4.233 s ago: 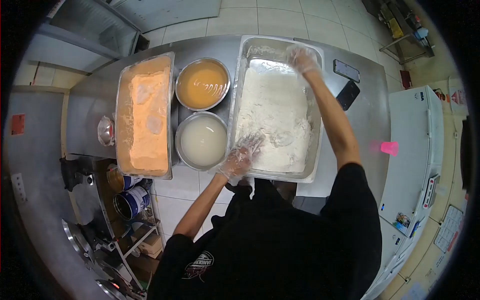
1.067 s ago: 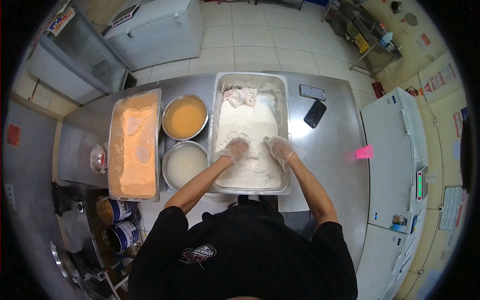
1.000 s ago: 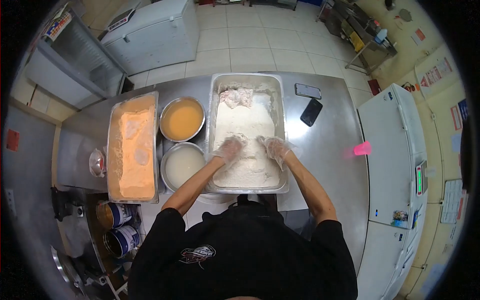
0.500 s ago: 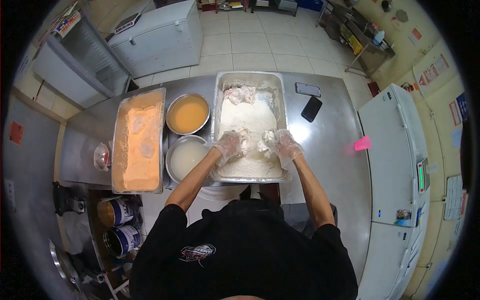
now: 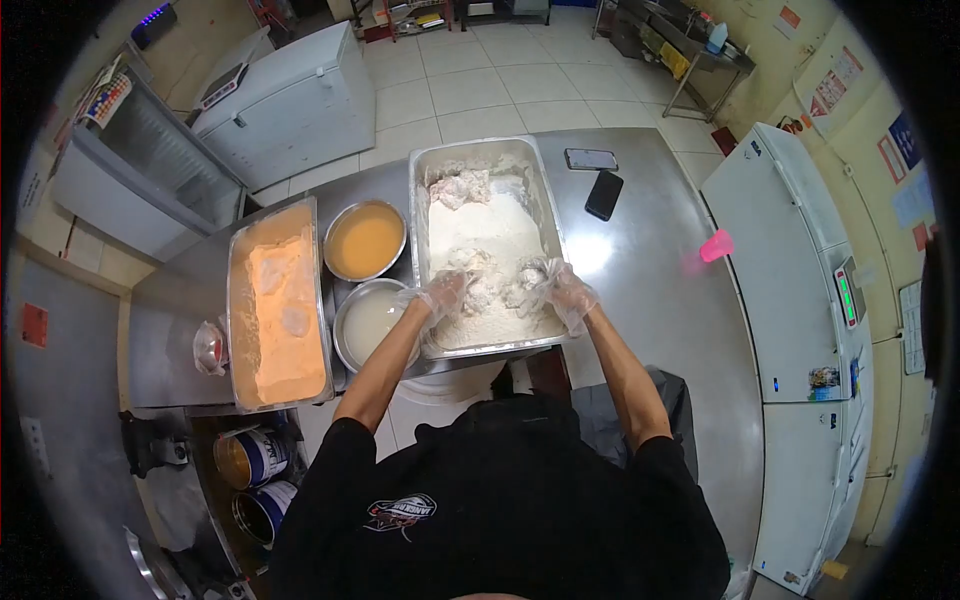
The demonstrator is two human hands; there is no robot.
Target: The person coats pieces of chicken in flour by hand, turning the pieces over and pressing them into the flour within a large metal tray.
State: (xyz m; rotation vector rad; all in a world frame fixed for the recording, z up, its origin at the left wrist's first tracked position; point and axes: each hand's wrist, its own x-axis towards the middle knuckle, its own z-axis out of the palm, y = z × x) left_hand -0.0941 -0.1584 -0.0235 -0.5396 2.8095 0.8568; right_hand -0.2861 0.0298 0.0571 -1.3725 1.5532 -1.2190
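Observation:
Both hands wear clear plastic gloves and are inside a deep metal tray of white flour. My left hand is at the tray's left side, fingers curled against flour-coated pieces; its fingertips are partly hidden by flour. My right hand, near the right wall, has its fingers round another floured piece. A pinkish, partly floured heap lies at the tray's far left corner.
Left of the tray are a bowl of orange liquid, a bowl of whitish liquid and a tray of orange powder. Two phones and a pink cup are to the right. A wrapped item sits far left.
The camera view has turned and shifted slightly. Both hands remain low in the flour tray, and the floured pieces between them have moved and changed shape a little.

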